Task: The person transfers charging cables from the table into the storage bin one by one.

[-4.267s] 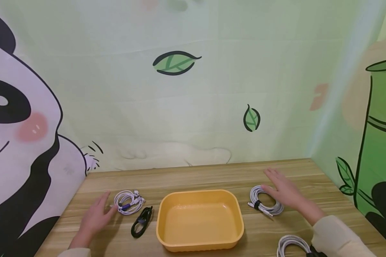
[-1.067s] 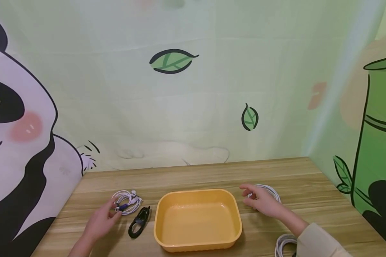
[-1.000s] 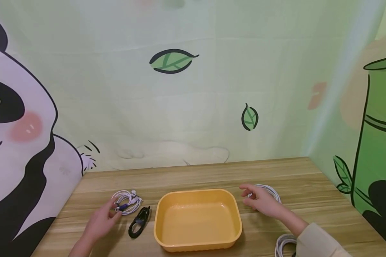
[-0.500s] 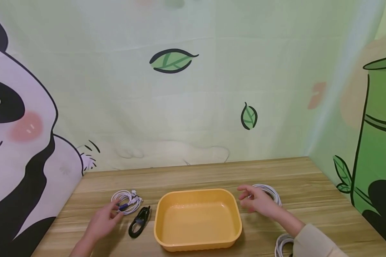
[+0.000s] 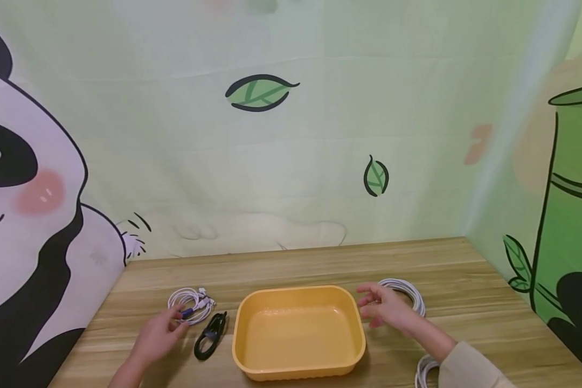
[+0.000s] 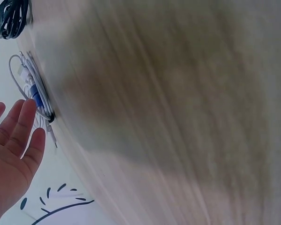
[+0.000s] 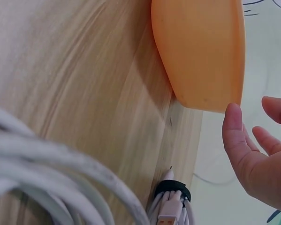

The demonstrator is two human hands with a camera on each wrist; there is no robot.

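Observation:
My left hand [image 5: 160, 334] hovers at the near side of a coiled white cable [image 5: 203, 304] with a blue connector. In the left wrist view its fingers are spread, with nothing in the palm; whether they touch the coil I cannot tell. A folded black cable [image 5: 215, 326] lies just right of that hand. Between my hands stands a yellow plastic bin [image 5: 298, 372], nothing inside it. My right hand [image 5: 385, 310] is beside the bin's right rim, fingers loosely bent and holding nothing. It partly hides a coiled grey-white cable [image 5: 414, 295], whose black strap [image 7: 178, 187] shows in the right wrist view.
Another coiled grey-white cable [image 5: 422, 372] lies at the near right, partly behind the sleeve [image 5: 470, 369]. The wooden table [image 5: 291, 264] ends at a printed cloth backdrop [image 5: 320, 178] at the back, left and right.
My right hand has come left from over the grey-white coil to the bin's side, its fingers more bent. My left hand has shifted slightly right and nearer. Cables and bin stay put.

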